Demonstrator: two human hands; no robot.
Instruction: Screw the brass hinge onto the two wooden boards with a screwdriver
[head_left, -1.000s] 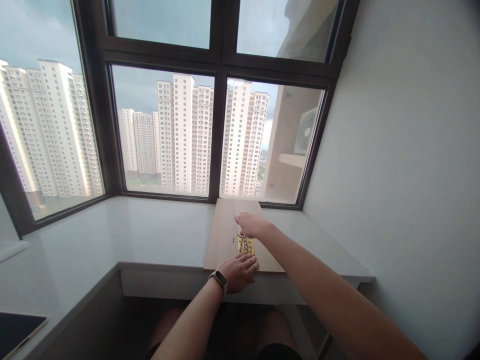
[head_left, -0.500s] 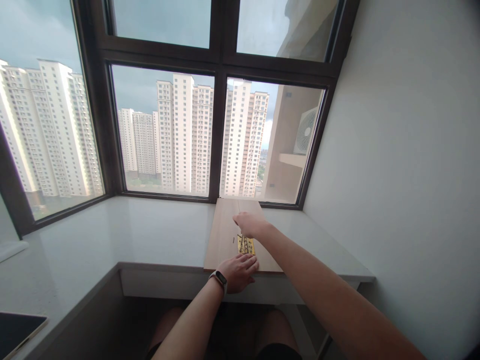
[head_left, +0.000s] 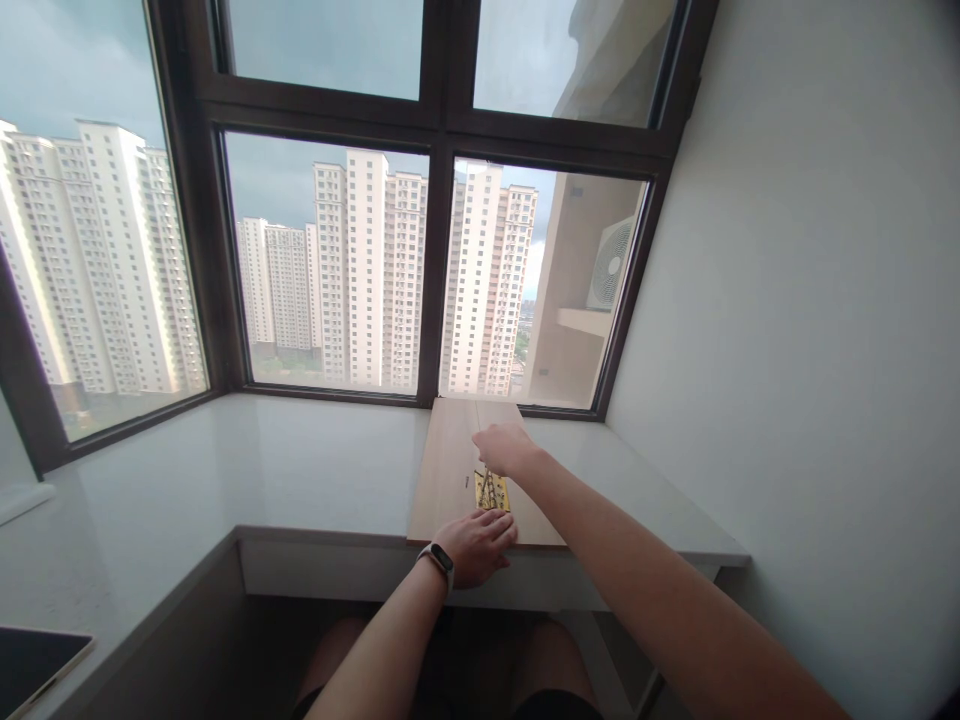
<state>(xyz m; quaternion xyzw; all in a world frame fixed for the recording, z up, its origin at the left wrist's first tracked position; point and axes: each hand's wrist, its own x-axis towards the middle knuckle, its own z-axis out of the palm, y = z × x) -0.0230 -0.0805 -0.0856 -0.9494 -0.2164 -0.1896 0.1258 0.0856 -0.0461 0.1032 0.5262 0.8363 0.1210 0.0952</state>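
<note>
A small yellow board with dark marks and parts (head_left: 491, 490), looking like a circuit board, lies on a pale wooden board (head_left: 442, 505). At its near edge, my left hand (head_left: 480, 545) has its fingers bent and pressed together, holding the piece down; its thumb is partly hidden. Just beyond the far edge is my right hand (head_left: 506, 450), closed with the fingers curled. A thin dark line shows below its fingers, over the yellow board, but what the hand grips is too small and covered to make out. A small dark sliver (head_left: 466, 482) lies left of the yellow board.
The wooden board spans a white windowsill counter (head_left: 330, 465) and reaches the window frame (head_left: 337, 392). A flat dark-screened device (head_left: 41, 660) rests at the far left. A white wall (head_left: 810, 300) rises on the right. My knees are below the counter edge.
My right hand has shifted slightly to the right. My left hand, the yellow board and the wooden board stay where they were.
</note>
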